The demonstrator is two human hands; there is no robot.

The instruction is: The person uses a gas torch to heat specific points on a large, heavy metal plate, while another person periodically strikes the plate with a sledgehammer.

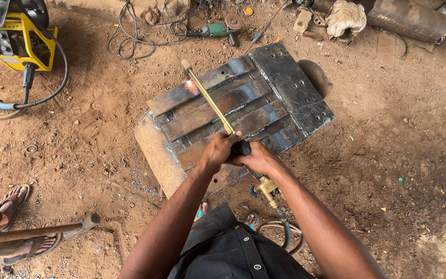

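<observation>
The person's left hand (219,150) is closing around the near end of the long brass-coloured cutting torch (208,97), right where the brass tubes are meeting the black handle, with its fingers wrapping over the top. The right hand (258,160) is gripping the same black handle just behind the left, and the two hands are touching each other. From this double grip the torch is stretching away to the far left, its bent tip hanging over the far left corner of the rusty, ribbed steel plate assembly (243,103), where a small pinkish-orange flame (191,87) is glowing against the metal. Behind the right hand the brass valve block (267,186) is sticking out on the near side, and dark rubber hoses (285,232) are looping from it down to the dirt floor (388,170).

The plate is lying flat on the dirt, its darker drilled end plate (the one with several round holes) sitting at the far right. A green angle grinder (215,29) is lying beyond it, and a yellow welding machine (19,39) is standing at the far left. At the near left another person's sandalled feet (19,222) are resting beside a long-handled hammer (37,232).
</observation>
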